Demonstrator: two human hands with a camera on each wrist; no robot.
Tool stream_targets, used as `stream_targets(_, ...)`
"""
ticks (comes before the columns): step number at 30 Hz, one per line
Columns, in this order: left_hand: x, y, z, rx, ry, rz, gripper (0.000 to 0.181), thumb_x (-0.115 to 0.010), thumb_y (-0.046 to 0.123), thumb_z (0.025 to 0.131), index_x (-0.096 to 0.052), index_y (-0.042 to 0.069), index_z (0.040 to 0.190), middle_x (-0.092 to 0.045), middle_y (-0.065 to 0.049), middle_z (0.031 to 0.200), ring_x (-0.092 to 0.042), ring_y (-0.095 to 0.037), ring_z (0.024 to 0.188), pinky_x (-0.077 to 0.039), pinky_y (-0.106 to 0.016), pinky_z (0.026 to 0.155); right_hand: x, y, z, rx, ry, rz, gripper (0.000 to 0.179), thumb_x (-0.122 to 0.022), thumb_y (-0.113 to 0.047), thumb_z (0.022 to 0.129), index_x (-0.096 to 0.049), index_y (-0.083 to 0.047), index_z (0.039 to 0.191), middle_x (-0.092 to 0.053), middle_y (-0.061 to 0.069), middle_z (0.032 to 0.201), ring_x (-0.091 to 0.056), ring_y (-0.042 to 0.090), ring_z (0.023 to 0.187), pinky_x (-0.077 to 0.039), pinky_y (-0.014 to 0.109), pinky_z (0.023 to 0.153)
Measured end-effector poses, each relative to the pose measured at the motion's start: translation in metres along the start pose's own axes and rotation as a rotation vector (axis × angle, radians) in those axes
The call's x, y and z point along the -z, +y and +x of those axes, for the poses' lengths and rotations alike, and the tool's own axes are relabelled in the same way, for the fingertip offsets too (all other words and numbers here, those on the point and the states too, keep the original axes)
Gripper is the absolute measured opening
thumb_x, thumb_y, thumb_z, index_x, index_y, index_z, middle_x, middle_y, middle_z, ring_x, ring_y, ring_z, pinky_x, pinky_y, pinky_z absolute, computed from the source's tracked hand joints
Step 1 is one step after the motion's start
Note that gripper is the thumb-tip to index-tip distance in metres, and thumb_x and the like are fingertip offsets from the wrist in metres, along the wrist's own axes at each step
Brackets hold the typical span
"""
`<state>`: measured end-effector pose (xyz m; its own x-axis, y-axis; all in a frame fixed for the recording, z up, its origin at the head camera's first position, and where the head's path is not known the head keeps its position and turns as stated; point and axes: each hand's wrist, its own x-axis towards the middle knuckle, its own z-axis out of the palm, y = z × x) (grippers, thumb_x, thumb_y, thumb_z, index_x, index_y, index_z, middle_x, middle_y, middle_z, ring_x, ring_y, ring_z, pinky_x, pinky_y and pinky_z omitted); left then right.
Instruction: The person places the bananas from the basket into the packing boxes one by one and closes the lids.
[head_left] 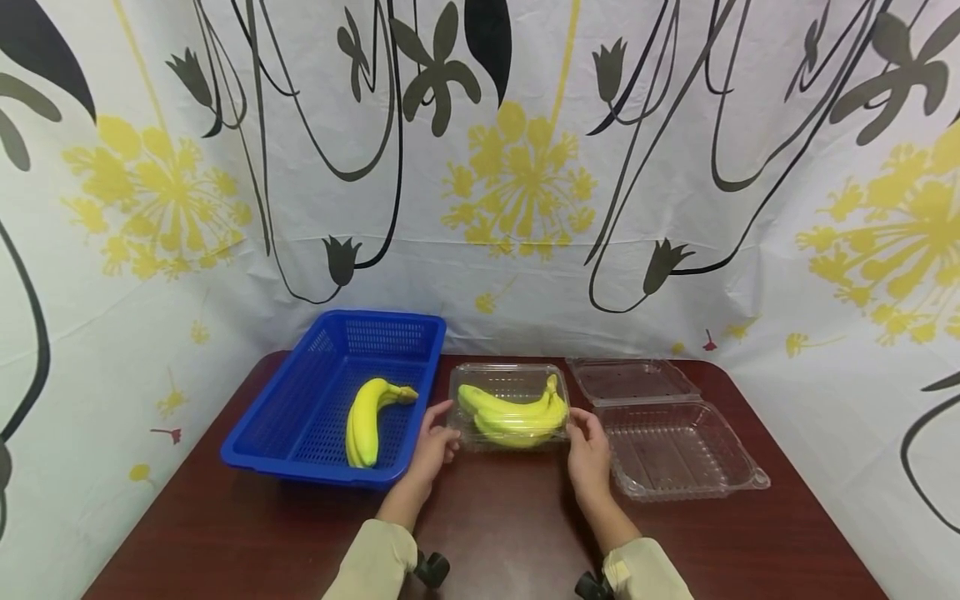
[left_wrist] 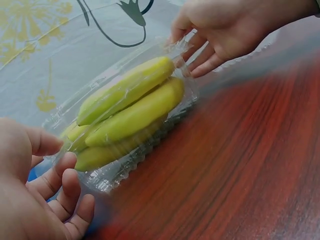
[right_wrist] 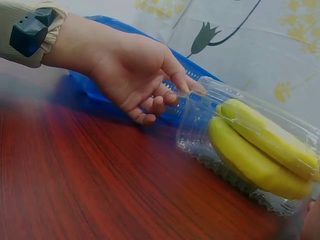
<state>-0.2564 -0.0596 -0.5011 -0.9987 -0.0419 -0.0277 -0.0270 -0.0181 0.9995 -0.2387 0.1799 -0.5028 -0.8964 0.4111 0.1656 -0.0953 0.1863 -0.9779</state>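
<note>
A clear plastic clamshell container (head_left: 510, 379) with a bunch of yellow bananas (head_left: 517, 415) inside stands at the middle of the table, its lid down over the fruit. My left hand (head_left: 432, 446) pinches the container's left edge between thumb and forefinger, the other fingers loosely curled below. At the opposite end, my right hand (head_left: 588, 454) grips the right edge; in the left wrist view its thumb and fingers meet at the container's corner. The bananas (left_wrist: 130, 110) show through the plastic there. From the right wrist view, the left hand (right_wrist: 145, 75) holds a thin plastic rim.
A blue perforated basket (head_left: 300, 400) stands at the left with banana fruit (head_left: 366, 421) in it. On the right lies a second clear clamshell (head_left: 675, 450), its lid folded back. The dark red wooden table (head_left: 510, 533) meets a patterned cloth (head_left: 525, 300) behind.
</note>
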Motion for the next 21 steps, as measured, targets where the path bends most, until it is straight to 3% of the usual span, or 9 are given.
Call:
stream_targets(5,0.0006,0.0021,-0.0002,0.017,0.007,-0.007,0.055,-0.055,-0.001,0.084,-0.051,0.007,0.138,-0.053,-0.003,0.064,-0.049,-0.015,0.055,-0.042,-0.023,0.05,0.0015,-0.0028,-0.0012,-0.028,0.013,-0.056,0.027,-0.049,-0.004,0.094,-0.061,-0.002,0.119,-0.062,0.016,0.113,-0.057,0.026,0.093,-0.049,0.032,0.073)
stream_targets(8,0.0008,0.0036,-0.0007,0.018,0.015,-0.012,0.055,-0.055,-0.001,0.083,-0.052,0.006,0.138,-0.052,-0.003,0.062,-0.048,-0.013,0.053,-0.041,-0.022,0.049,0.0022,-0.0034,-0.0012,-0.052,0.018,-0.075,0.027,-0.051,-0.006,0.093,-0.062,-0.006,0.117,-0.063,0.014,0.099,-0.058,0.023,0.076,-0.048,0.027,0.058)
stream_targets(14,0.0002,0.0066,-0.0035,0.02,0.015,-0.017,0.055,-0.054,-0.001,0.085,-0.051,0.007,0.139,-0.052,-0.004,0.064,-0.048,-0.013,0.054,-0.041,-0.023,0.049,0.0033,-0.0016,0.0014,-0.137,-0.055,0.089,0.029,-0.046,-0.003,0.092,-0.057,-0.006,0.12,-0.054,0.007,0.07,-0.049,0.012,0.048,-0.041,0.023,0.043)
stream_targets(21,-0.0006,0.0059,-0.0051,0.031,0.014,-0.001,0.054,-0.053,-0.001,0.088,-0.049,0.008,0.141,-0.051,-0.005,0.067,-0.048,-0.014,0.057,-0.041,-0.023,0.05,0.0047,-0.0012,0.0035,-0.203,-0.101,0.185,0.031,-0.043,-0.001,0.094,-0.052,-0.006,0.123,-0.051,0.003,0.064,-0.045,0.009,0.044,-0.037,0.022,0.04)
